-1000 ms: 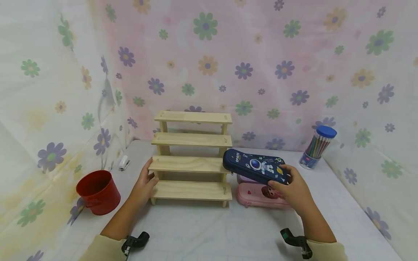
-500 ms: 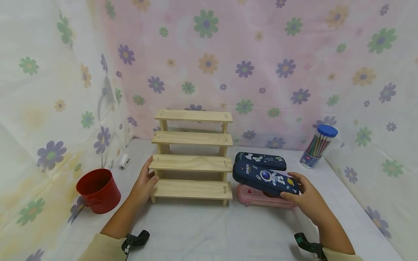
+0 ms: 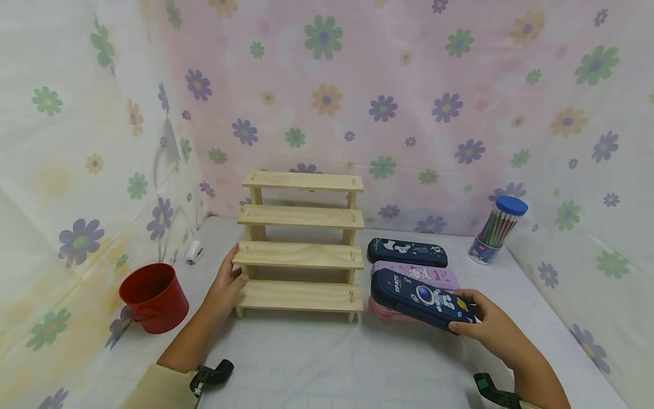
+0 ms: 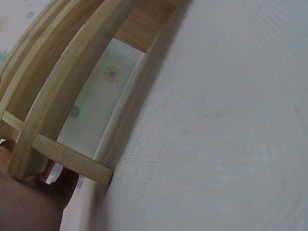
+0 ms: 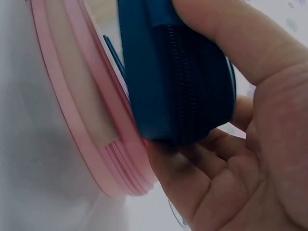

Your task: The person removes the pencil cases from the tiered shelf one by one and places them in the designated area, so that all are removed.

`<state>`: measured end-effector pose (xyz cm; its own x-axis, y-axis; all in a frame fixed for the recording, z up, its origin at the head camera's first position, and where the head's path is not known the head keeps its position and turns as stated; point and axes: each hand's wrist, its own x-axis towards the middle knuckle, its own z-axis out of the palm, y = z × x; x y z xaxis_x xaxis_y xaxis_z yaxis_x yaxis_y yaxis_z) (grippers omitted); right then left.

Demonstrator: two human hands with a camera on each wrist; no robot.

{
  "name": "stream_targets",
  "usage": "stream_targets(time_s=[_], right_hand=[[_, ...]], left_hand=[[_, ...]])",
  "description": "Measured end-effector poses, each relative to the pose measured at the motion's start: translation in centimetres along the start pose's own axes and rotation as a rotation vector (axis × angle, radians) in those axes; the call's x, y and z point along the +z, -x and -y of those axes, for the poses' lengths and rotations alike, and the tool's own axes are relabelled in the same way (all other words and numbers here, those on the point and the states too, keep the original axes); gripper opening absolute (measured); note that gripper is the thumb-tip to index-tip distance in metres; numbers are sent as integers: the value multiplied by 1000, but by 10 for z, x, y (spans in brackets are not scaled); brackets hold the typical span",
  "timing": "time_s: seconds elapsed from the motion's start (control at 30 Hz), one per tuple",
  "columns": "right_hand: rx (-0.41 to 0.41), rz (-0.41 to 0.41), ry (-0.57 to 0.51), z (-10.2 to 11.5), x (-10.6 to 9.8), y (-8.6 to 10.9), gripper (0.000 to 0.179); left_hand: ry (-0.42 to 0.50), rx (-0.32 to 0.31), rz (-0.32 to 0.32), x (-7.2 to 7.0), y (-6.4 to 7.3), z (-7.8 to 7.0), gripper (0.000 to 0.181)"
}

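My right hand [image 3: 490, 326] grips the right end of a navy pencil case [image 3: 424, 299] with an astronaut print, thumb on the near side. The case is tilted and overlaps a pink pencil case [image 3: 380, 309], most of which it hides in the head view. In the right wrist view its zipper end [image 5: 178, 82] sits between thumb and fingers, beside the pink case [image 5: 72, 96]. My left hand [image 3: 225, 289] holds the left side of a four-step wooden rack [image 3: 298, 255], fingers around its end in the left wrist view, by a step's leg [image 4: 72, 159].
Behind the held case lie a lilac pencil case [image 3: 434, 274] and another navy pencil case [image 3: 409, 253]. A clear tub of pencils with a blue lid [image 3: 490, 233] stands at the back right. A red bucket [image 3: 155, 301] and a small white stapler [image 3: 194, 253] are on the left.
My right hand has carried the navy pencil case right and toward me, away from the rack, uncovering the rear navy and lilac cases. My left hand has stayed on the rack.
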<state>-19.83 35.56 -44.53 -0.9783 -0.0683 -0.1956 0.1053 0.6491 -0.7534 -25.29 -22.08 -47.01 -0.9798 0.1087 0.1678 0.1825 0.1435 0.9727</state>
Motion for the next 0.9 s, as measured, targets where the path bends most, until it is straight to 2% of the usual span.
stream_targets(time_s=[0.37,0.67,0.9], right_hand=[[4,-6,75,-5,-5,9,88],[30,17,83,-12,-11,13,90],[36,84,95,-19,-13,15,85]], left_hand=[[-12,-15,-7,0,0,1,76],[21,16,11,1,0,1,76],[7,1,6,0,1,1,77]])
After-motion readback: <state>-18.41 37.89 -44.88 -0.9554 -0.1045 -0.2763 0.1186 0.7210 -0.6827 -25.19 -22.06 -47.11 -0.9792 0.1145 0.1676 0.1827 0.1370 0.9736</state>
